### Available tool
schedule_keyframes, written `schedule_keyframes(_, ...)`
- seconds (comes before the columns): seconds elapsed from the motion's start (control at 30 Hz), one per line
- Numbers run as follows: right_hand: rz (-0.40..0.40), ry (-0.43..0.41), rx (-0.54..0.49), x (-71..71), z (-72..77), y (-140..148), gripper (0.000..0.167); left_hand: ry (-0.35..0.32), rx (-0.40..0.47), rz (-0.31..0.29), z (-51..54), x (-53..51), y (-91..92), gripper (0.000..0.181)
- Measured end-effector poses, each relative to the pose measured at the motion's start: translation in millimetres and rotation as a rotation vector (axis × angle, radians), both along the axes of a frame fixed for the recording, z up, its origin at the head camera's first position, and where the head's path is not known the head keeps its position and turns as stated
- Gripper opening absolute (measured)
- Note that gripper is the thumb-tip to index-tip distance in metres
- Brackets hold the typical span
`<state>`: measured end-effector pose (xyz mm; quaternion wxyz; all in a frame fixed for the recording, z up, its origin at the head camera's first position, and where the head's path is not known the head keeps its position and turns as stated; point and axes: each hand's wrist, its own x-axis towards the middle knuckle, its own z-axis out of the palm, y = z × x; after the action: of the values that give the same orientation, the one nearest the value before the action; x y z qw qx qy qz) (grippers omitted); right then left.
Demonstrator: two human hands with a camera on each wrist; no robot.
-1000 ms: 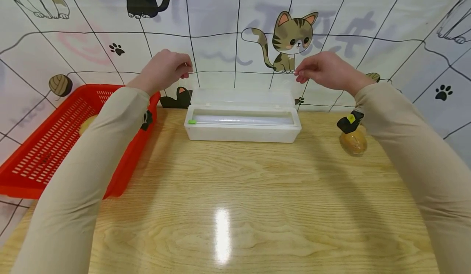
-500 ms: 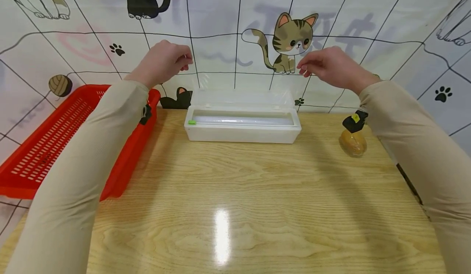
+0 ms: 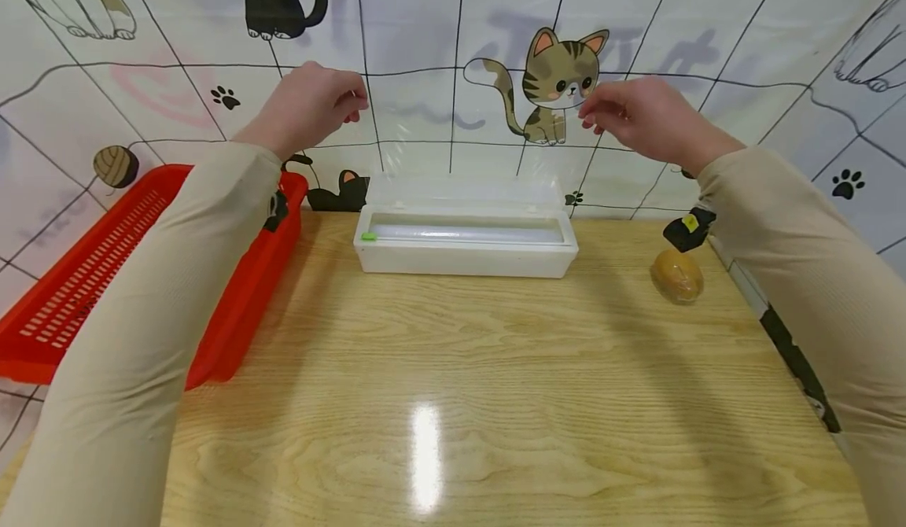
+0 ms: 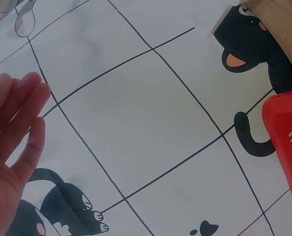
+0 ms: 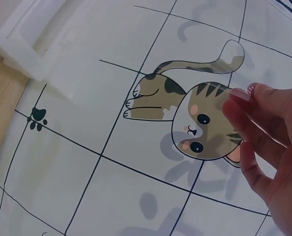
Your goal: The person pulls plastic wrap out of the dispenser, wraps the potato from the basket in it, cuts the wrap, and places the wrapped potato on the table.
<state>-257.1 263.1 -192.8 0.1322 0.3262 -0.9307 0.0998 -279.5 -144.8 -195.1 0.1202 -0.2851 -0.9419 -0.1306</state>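
A white cling film dispenser box (image 3: 463,262) stands at the back of the table, its clear lid (image 3: 463,191) raised, with a cling film roll (image 3: 467,234) inside. Above it, my left hand (image 3: 307,108) and right hand (image 3: 651,122) are raised wide apart, thumb against fingers. Faint glossy streaks between them show a transparent sheet of cling film (image 3: 403,135) rising from the box; both hands pinch its upper corners. A shiny bit of film shows at the right fingertips (image 5: 239,96). In the left wrist view the left hand (image 4: 13,147) hides its pinch.
A red perforated basket (image 3: 241,307) stands at the left, partly behind my left sleeve. A yellow-brown rounded item in clear wrap (image 3: 677,277) lies at the back right. A green slider (image 3: 369,236) sits on the box's left end. A cat-print sheet (image 3: 425,39) hangs behind.
Both hands have risen a little, and the right has shifted slightly right, drawing the film higher. The box and wrapped item stay where they were.
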Motion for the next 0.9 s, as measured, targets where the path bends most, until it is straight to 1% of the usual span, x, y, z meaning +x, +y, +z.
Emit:
schedule_keyframes(0.1, -0.029, -0.008, -0.012, 0.0, 2.5, -3, 0.018, -0.010, 0.002, 0.014, 4.2, 0.9, -0.1, 0.022)
schedule_keyframes(0.27, -0.084, -0.051, -0.030, -0.2, 9.2, -5, 0.023, -0.003, 0.011, 0.018, 10.7, 2.2, 0.0, 0.022)
schedule_keyframes(0.33, -0.095, -0.053, -0.032, -0.2, 12.1, -5, 0.024, 0.005, 0.015, 0.017, 13.2, 2.3, 0.6, 0.022)
schedule_keyframes(0.43, -0.113, -0.034, -0.033, 0.7, 15.3, -4, 0.024, 0.029, 0.018, 0.017, 16.2, 1.8, 1.3, 0.022)
schedule_keyframes(0.57, -0.131, 0.022, -0.033, 2.3, 17.6, -3, 0.021, 0.063, 0.019, 0.027, 19.2, 1.6, 2.0, 0.023)
schedule_keyframes(0.67, -0.159, 0.049, -0.036, 3.7, 20.3, -2, 0.020, 0.082, 0.019, 0.030, 21.9, 2.0, 2.9, 0.023)
schedule_keyframes(0.73, -0.181, 0.057, -0.038, 4.7, 22.6, -3, 0.020, 0.095, 0.017, 0.031, 24.2, 2.4, 3.6, 0.023)
schedule_keyframes(0.9, -0.239, 0.050, -0.059, 6.5, 28.7, -5, 0.023, 0.092, 0.009, 0.061, 31.4, 2.5, 5.0, 0.025)
